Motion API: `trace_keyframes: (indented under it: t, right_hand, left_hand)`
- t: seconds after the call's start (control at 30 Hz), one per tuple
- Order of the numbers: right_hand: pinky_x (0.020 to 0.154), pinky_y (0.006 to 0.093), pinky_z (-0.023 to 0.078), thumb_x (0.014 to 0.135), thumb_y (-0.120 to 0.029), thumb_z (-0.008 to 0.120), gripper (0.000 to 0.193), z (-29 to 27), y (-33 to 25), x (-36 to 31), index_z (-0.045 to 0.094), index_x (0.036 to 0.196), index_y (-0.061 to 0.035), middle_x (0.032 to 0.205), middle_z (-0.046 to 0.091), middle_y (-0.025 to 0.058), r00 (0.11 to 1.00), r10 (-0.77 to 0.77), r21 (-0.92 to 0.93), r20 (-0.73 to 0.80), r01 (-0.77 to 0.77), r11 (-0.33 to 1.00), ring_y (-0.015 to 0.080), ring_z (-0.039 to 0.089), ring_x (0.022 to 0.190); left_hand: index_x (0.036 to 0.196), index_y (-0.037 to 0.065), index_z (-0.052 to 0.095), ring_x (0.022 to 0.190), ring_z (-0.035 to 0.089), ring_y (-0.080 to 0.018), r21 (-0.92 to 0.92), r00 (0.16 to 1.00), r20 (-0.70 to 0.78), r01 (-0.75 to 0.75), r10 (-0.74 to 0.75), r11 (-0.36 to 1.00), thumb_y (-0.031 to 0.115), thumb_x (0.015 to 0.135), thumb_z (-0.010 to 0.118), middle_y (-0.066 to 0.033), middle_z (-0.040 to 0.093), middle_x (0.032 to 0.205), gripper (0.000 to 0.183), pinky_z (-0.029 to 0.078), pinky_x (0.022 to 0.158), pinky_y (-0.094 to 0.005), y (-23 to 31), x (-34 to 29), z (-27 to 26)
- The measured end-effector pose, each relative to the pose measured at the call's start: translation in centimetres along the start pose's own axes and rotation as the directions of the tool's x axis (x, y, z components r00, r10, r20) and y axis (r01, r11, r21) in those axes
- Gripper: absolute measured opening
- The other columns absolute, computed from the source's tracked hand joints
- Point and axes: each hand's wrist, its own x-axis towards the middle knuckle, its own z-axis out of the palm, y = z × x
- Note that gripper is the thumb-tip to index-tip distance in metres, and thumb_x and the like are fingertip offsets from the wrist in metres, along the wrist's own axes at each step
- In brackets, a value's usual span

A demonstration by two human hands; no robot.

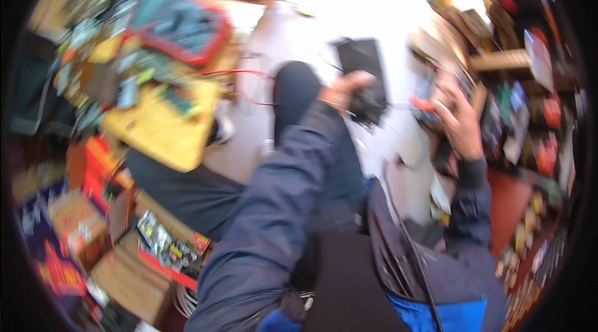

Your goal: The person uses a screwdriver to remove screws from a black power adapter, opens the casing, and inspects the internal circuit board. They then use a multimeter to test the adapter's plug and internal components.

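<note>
My left hand (346,90) is closed on the near left side of a black, flat, box-like device (361,58). Its near end looks ragged and dark, with thin wires about it; blur hides the details. On the right, my right hand (458,117) reaches up to the edge of the shelving with its fingers bent. An orange-red tip (422,104) shows beside these fingers, but motion smears whatever they grip. The two hands are apart, with a pale surface between them.
A yellow board (165,126) at left bears scattered small parts and a red-rimmed dark tray (180,23). A red cable (243,71) runs toward my knee. Cardboard boxes (131,276) stand at lower left. Crowded shelves (507,61) line the right side.
</note>
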Motion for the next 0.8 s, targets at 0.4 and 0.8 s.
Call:
trace_keyframes:
  t: [0.4,0.8]
  right_hand:
    - [0.078,0.0219,0.046,0.1,-0.009,0.069,0.036,0.0,0.8,1.0,0.056,0.133,-0.0044,0.107,0.053,0.0028,0.995,-0.051,0.162,0.091,0.036,0.986,0.01,0.052,0.091]
    - [0.06,0.0183,0.039,0.1,-0.01,0.071,0.016,-1.6,-1.7,3.8,0.057,0.1,-0.0031,0.075,0.058,-0.0022,0.997,-0.047,0.107,0.064,0.04,0.993,0.0028,0.05,0.065]
  left_hand:
    - [0.132,0.007,0.061,0.092,0.071,-0.0186,-0.097,0.98,0.036,-0.19,0.194,0.977,0.018,0.075,0.089,-0.0055,0.072,0.106,0.064,0.058,0.088,-0.0349,0.2,0.3,0.5]
    - [0.138,0.009,0.058,0.101,0.069,-0.0201,-0.197,0.976,0.094,-0.177,0.198,0.964,0.029,0.076,0.091,-0.0073,0.071,0.113,0.073,0.057,0.093,-0.039,0.7,0.3,0.0]
